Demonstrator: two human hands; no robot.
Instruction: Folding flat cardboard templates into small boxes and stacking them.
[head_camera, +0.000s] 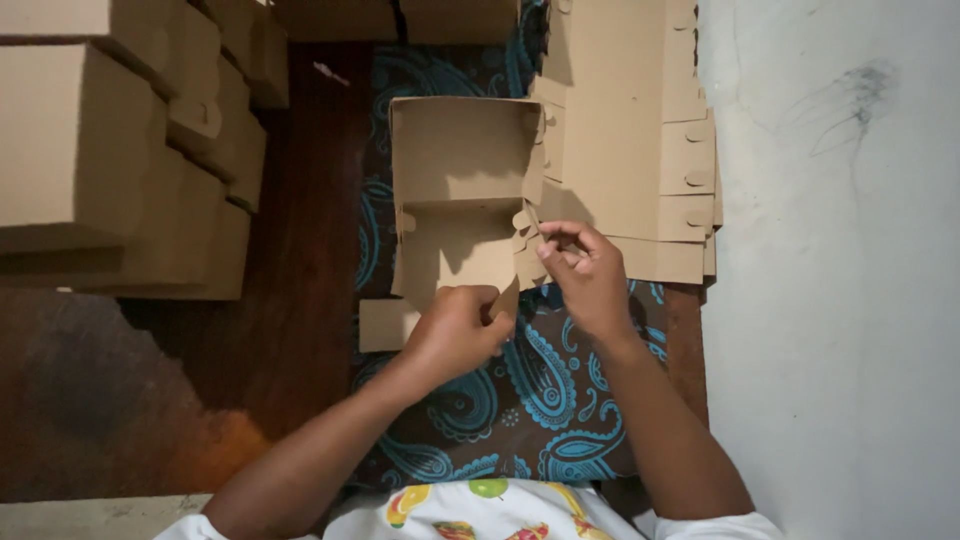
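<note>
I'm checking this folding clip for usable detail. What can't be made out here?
Head view only:
- Near wall of the half-folded box: covered by the left hand.
- Side tab: behind the right hand, grip unclear.
- Finished boxes: cut by the left and top edges.
- Flat blanks: count unclear, overlapping, cut at the top.

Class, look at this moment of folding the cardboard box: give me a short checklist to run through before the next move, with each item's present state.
1. Left hand grips the near wall of the half-folded box: ok.
2. Right hand pinches the tabs at the box's right corner: ok.
3. Tabs fully slotted in: cannot tell, fingers cover them.
4. Far wall standing upright: ok.
5. Stack of flat blanks lies beside the box, to its right: ok.
6. Finished boxes piled at left, apart from the hands: ok.
</note>
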